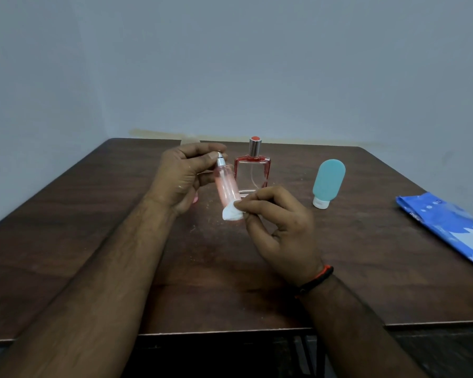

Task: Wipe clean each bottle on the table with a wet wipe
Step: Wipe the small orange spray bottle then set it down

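Pink bottle, slim clear cyl: L hand grips top; R hand pinches crumpled wipe.

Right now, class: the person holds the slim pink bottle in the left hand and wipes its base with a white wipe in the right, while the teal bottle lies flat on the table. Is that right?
Not quite. In the head view the teal bottle stands on its white cap, not flat. The rest holds: the left hand holds the slim pink bottle, and the right hand presses the white wipe to its base.
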A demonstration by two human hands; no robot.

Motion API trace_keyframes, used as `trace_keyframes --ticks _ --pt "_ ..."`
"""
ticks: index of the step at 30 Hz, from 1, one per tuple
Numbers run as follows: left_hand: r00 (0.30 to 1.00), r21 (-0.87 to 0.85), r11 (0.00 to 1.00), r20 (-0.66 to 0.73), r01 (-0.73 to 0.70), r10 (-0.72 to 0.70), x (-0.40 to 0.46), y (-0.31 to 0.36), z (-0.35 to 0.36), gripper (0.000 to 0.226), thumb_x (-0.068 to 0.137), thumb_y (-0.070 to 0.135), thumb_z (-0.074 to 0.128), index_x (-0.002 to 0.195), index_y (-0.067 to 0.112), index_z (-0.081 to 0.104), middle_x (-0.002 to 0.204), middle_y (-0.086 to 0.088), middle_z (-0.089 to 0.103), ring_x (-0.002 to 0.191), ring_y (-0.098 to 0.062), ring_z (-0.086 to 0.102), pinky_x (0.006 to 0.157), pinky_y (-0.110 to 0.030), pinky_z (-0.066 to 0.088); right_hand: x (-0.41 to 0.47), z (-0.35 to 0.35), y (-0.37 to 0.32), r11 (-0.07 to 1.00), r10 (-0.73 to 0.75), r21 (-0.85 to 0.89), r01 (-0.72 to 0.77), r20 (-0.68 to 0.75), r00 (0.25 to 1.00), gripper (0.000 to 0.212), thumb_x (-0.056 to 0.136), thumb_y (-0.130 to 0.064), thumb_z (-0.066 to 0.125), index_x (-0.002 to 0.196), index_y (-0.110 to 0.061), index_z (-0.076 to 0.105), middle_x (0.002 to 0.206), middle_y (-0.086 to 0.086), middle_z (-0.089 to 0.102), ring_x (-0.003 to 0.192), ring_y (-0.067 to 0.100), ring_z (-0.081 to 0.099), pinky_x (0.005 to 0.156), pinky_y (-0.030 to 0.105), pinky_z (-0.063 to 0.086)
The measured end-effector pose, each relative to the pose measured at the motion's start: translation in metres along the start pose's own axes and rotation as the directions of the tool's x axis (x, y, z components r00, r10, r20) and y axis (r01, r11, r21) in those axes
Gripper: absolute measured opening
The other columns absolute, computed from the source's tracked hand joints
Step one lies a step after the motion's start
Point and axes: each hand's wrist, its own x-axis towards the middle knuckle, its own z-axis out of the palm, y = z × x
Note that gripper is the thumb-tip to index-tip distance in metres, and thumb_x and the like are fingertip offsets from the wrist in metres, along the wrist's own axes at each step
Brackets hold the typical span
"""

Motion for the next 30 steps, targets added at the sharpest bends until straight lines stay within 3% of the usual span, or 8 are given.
trace_keyframes --ticks 4,7,12,16,21,27,30 --pt "0.992 -0.035 0.999 -0.124 -0.017 0.013 0.003 0.002 -0.003 0.017 0.092 -0.007 0.057 0.093 0.003 0.071 0.081 -0.007 0.073 0.071 -0.020 0.073 0.056 -0.024 0.057 -0.001 0.000 0.000 1.000 -0.001 -0.011 0.001 0.032 0.999 0.017 0.083 -0.008 0.064 0.096 -0.006 0.076 0.096 0.004 0.064 0.092 0.014 0.061 0.075 0.030 0.053" --pt "0.986 -0.025 0.999 -0.164 -0.024 0.019 0.003 0.001 -0.001 0.015 0.092 -0.007 0.059 0.093 0.002 0.071 0.082 -0.007 0.071 0.064 -0.013 0.071 0.052 -0.020 0.053 -0.002 0.000 0.001 0.999 -0.014 -0.037 0.016 0.037 0.999 0.018 0.084 -0.005 0.065 0.097 -0.007 0.076 0.098 0.004 0.063 0.093 0.015 0.060 0.074 0.033 0.053" --pt "0.994 0.122 0.992 -0.093 -0.039 0.051 -0.003 -0.005 0.010 0.011 0.088 -0.001 0.068 0.086 0.007 0.075 0.074 0.001 0.074 0.062 -0.010 0.068 0.053 -0.022 0.054 -0.002 0.002 0.003 0.992 0.020 -0.124 -0.017 0.021 1.000 0.023 0.085 -0.001 0.069 0.106 -0.008 0.074 0.103 0.008 0.063 0.097 0.019 0.060 0.075 0.037 0.055" --pt "0.999 0.230 0.973 -0.022 -0.030 0.036 -0.009 -0.010 0.023 0.008 0.086 0.003 0.073 0.091 0.006 0.077 0.083 -0.008 0.075 0.070 -0.018 0.071 0.059 -0.027 0.056 -0.001 0.001 0.005 0.984 0.040 -0.171 -0.045 -0.034 0.999 0.024 0.086 -0.002 0.069 0.109 -0.009 0.073 0.105 0.010 0.064 0.096 0.021 0.060 0.077 0.038 0.054" --pt "1.000 0.248 0.969 0.002 -0.001 0.001 -0.012 -0.012 0.031 0.007 0.083 0.002 0.075 0.090 0.003 0.077 0.071 -0.004 0.074 0.060 -0.013 0.069 0.053 -0.021 0.054 0.001 0.000 0.006 0.980 0.091 -0.169 -0.109 -0.108 0.990 0.025 0.088 -0.004 0.068 0.112 -0.011 0.071 0.105 0.008 0.063 0.095 0.018 0.059 0.078 0.036 0.054" --pt "0.983 0.205 0.978 -0.181 0.029 0.009 -0.007 -0.014 0.027 0.004 0.080 -0.001 0.076 0.078 0.003 0.075 0.070 -0.008 0.073 0.057 -0.018 0.069 0.052 -0.029 0.056 -0.001 0.004 0.005 0.982 0.101 -0.158 -0.100 0.000 0.995 0.021 0.085 -0.004 0.067 0.104 -0.009 0.075 0.105 0.009 0.062 0.097 0.021 0.059 0.078 0.041 0.052" --pt "0.964 0.157 0.986 -0.267 0.063 -0.019 -0.004 -0.017 0.024 0.003 0.079 -0.001 0.075 0.076 0.001 0.074 0.067 -0.008 0.071 0.056 -0.019 0.069 0.051 -0.029 0.056 -0.002 0.005 0.003 0.968 0.167 -0.194 -0.160 0.025 0.986 0.025 0.085 -0.013 0.070 0.110 -0.012 0.074 0.111 0.009 0.063 0.102 0.021 0.058 0.082 0.042 0.053"
